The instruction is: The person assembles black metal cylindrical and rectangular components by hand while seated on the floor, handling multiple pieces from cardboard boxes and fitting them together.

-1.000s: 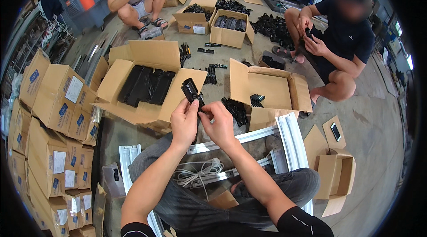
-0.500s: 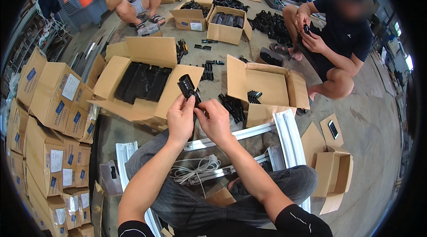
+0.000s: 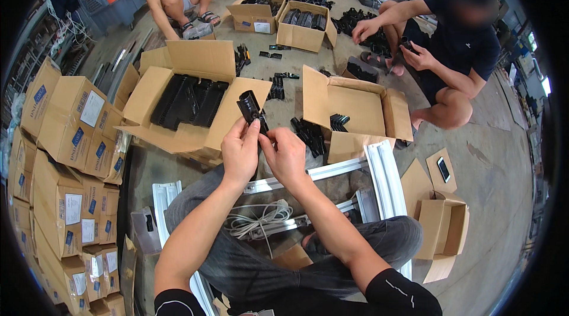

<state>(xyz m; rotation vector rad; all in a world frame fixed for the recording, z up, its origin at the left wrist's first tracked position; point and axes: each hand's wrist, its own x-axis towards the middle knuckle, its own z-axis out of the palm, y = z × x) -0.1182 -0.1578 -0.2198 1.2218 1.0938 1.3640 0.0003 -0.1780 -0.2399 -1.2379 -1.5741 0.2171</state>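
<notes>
2 white-streaked black sleeves (image 3: 385, 289) and faded dark-grey jeans (image 3: 261, 271) are worn.

Left of the hands (image 3: 239, 153): stacked cartons (image 3: 50, 179) bear blue printed marks (image 3: 77, 136), pale-lettered, plus white paper labels (image 3: 92, 108). Ahead of the hands, well beyond them: far carton (image 3: 242, 20) carries one small white label (image 3: 262, 28), its wording apparently too fine to read.

The left hand (image 3: 240, 153) pinched the black fitting (image 3: 249, 104) from the left, I saw; the right hand (image 3: 283, 153), fingers curled, met its lower right side, both forearms (image 3: 203, 221) slanting toward it.
</notes>
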